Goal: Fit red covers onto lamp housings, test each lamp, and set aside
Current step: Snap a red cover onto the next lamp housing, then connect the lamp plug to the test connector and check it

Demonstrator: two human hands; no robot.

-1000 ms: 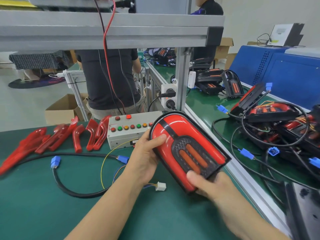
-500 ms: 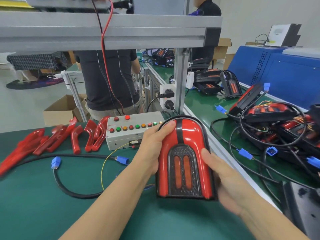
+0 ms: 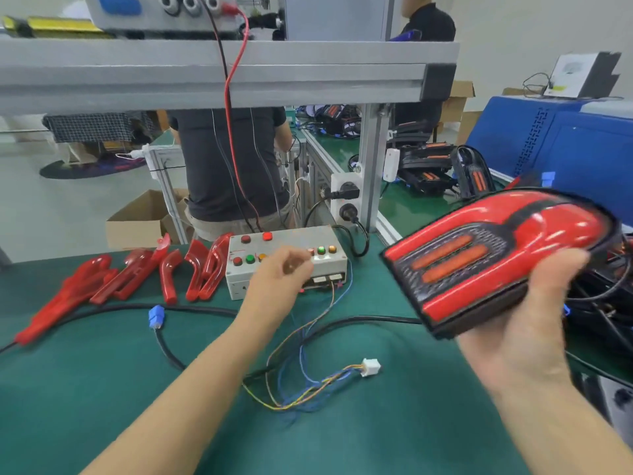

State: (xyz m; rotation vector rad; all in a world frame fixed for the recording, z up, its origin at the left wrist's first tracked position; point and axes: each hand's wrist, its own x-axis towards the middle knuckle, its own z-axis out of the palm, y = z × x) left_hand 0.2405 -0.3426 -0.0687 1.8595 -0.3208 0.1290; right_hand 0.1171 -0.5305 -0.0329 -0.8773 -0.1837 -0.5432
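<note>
Right hand [image 3: 524, 323] grips lamp [image 3: 496, 255] (rounded end pointing right, long axis sideways)

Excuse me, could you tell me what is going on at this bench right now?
A person holds an assembled red lamp in the right hand, off to the right above the green mat. The left hand is at the button test box. Spare red covers lie to its left.

Glossy red plastic lamp [image 3: 496, 255], matt green mat [image 3: 102, 389]
</note>
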